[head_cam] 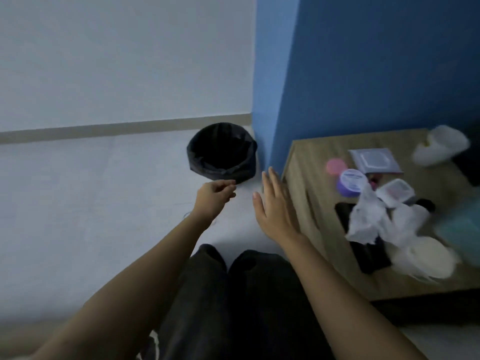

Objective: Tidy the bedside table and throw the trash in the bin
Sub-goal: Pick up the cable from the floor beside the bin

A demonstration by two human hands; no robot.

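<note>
The wooden bedside table [309, 193] stands at the right, cluttered. On it lie crumpled white tissues or plastic [368, 219], a purple jar [350, 181], a pink lid [336, 166], a grey packet [374, 159], a small white case [396, 190] and a black flat object [363, 248]. A black-lined bin [222, 152] sits on the floor by the blue wall corner. My left hand [214, 197] hovers just in front of the bin, fingers loosely curled, nothing visible in it. My right hand [275, 206] is flat and open beside the table's left edge.
A white slipper-like object [441, 145] lies at the table's far corner, and a teal item [465, 229] at the right edge. My dark-trousered legs [233, 294] are below. Pale floor [91, 203] stretches left to a skirting board.
</note>
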